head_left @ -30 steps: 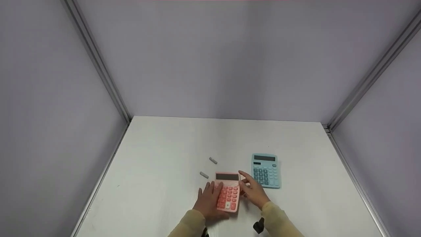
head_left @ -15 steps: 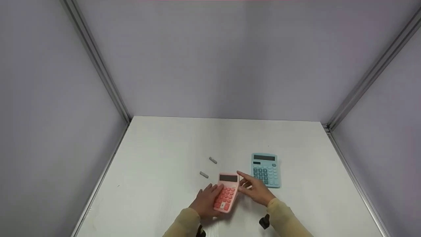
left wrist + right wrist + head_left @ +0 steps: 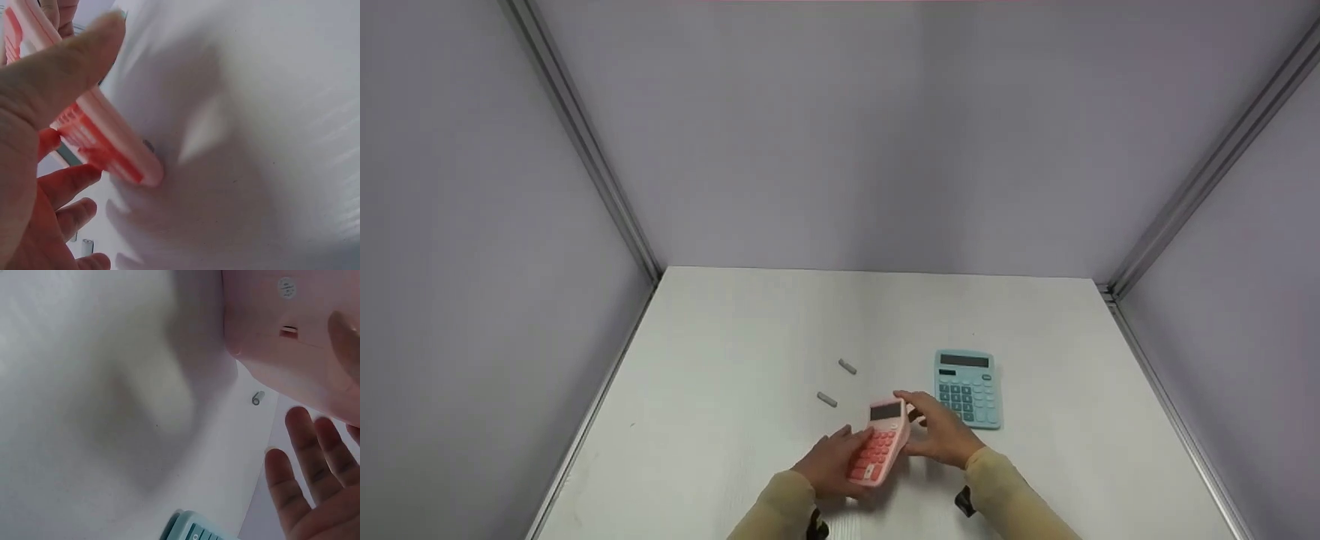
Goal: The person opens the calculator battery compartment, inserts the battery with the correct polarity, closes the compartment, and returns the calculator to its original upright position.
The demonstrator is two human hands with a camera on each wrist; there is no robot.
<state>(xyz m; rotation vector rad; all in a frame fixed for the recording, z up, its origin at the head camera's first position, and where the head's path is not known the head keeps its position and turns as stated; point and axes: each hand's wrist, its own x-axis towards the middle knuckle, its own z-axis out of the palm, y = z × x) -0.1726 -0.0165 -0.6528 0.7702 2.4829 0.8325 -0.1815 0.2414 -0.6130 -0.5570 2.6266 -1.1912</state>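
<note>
A pink calculator (image 3: 894,424) is tilted up over the white table, its screen and keys turned toward the left. My left hand (image 3: 829,463) grips its lower left part, with the thumb (image 3: 84,59) and fingers on opposite sides. At the upper right edge is my right hand (image 3: 946,439), pinching the calculator: the index finger reaches over the top corner and the thumb (image 3: 344,343) lies on the back. The right wrist view shows that pink back (image 3: 270,349), with a round sticker and a small slotted latch. The other right fingers are spread apart.
Two small grey batteries (image 3: 826,399) (image 3: 847,367) lie on the white table (image 3: 720,360), left of and beyond the pink calculator. A blue calculator (image 3: 981,390) lies flat just past the right hand. Grey panels (image 3: 810,135) stand around the table on the back and sides.
The pink calculator has gone from facing up to tilted, its right side raised and its face turned leftward. The right hand's thumb has moved behind it. Batteries and blue calculator stay put.
</note>
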